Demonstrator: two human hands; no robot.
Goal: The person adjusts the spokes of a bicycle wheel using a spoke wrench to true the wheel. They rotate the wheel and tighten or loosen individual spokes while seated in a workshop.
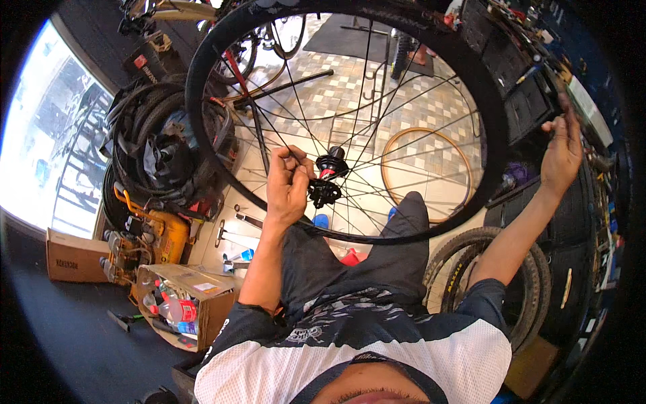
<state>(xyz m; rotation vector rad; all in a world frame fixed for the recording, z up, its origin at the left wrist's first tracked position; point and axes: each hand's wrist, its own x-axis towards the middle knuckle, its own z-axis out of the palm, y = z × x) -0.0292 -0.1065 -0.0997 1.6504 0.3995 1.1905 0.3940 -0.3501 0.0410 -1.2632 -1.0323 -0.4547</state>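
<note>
A black deep-rimmed bicycle wheel [496, 128] stands tilted in front of me, its lower rim over my thighs. At its centre is a black hub [325, 192] with a red band. Just left of the hub, my left hand [289, 185] is closed, thumb and fingers pinched on a thin black spoke [261, 121]; the exact grip is partly hidden. My right hand [564, 155] is raised well to the right of the rim, holding nothing, with its fingers mostly stretched upward. It is nearest to the cluttered bench on the right.
Tyres [145, 128] are piled at the left by a yellow machine [158, 236]. Below it, a cardboard box [219, 306] holds bottles. More tyres [531, 296] lean beside my right arm. A tan hoop [385, 161] lies on the tiled floor beyond the spokes. Black drawers [525, 101] line the right.
</note>
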